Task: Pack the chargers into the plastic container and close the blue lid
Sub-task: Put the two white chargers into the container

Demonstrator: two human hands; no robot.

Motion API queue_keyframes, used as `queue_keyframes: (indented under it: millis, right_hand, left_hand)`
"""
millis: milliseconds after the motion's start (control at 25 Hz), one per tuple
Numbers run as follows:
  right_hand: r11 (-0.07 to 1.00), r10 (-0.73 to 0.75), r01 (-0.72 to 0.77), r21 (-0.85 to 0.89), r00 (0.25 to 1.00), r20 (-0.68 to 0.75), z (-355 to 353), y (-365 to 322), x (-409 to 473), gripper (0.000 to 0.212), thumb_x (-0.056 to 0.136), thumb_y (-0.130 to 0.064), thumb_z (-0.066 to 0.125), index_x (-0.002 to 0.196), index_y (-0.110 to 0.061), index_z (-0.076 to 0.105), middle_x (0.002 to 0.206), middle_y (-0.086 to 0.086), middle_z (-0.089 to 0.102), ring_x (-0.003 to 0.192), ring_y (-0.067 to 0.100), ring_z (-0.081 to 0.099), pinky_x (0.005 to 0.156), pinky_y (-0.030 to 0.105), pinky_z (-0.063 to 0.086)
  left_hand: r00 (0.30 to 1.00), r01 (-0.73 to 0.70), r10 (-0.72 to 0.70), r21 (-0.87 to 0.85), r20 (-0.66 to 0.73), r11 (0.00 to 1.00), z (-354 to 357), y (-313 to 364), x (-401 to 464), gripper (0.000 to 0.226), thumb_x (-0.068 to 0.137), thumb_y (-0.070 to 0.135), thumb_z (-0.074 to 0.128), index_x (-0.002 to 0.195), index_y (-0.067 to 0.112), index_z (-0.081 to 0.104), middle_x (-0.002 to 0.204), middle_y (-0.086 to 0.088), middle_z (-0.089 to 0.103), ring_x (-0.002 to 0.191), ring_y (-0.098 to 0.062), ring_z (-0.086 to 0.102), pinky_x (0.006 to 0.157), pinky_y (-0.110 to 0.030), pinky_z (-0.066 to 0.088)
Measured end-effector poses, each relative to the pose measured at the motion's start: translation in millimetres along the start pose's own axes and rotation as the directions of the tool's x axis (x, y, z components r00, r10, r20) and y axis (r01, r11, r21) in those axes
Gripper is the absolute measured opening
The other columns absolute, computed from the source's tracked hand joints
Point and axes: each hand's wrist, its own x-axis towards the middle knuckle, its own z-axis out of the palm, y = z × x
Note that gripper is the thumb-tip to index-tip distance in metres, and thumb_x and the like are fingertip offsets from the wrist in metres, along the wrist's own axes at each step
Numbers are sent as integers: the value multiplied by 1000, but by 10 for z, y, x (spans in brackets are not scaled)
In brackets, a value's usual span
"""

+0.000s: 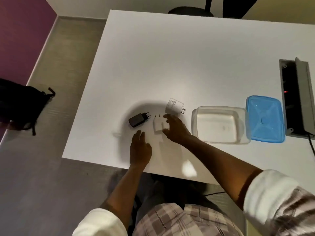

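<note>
Right hand (176, 129): fingers spread, reaching over the middle charger (158, 125), not gripping.
Left hand (140, 147): flat, released, on the table (170, 62).
Container (219, 125): empty, lid (265, 119) beside it.

A black bag (20, 106) lies on the floor beside the white table (170, 57).

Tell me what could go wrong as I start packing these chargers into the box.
The right hand is closing on the middle white charger; a loose grip could drop it. The black charger lies close beside it and could get knocked. The lid sits near the open cable hatch, so a careless pickup might catch it.
</note>
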Motion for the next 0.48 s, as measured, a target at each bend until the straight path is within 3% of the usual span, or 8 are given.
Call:
queue_keyframes:
  millis: [200,480]
  right_hand:
    - [974,6,14,-226,996,88,263,63,203,85,83,-24,70,152,-21,21,133,15,48,111,35,57,83,44,53]
    - [935,-35,53,-351,998,58,364,116,345,80,84,-21,69,150,-21,25,131,15,47,108,36,57,80,47,54]
  left_hand:
    - [988,-114,126,124,-88,986,352,-134,-98,72,99,32,43,159,8,11,168,-12,8,156,-29,7,126,-42,4]
    - [978,-77,109,179,-177,981,583,-213,-75,76,100,50,29,159,10,3,169,-9,3,157,-25,0,127,-42,-2]
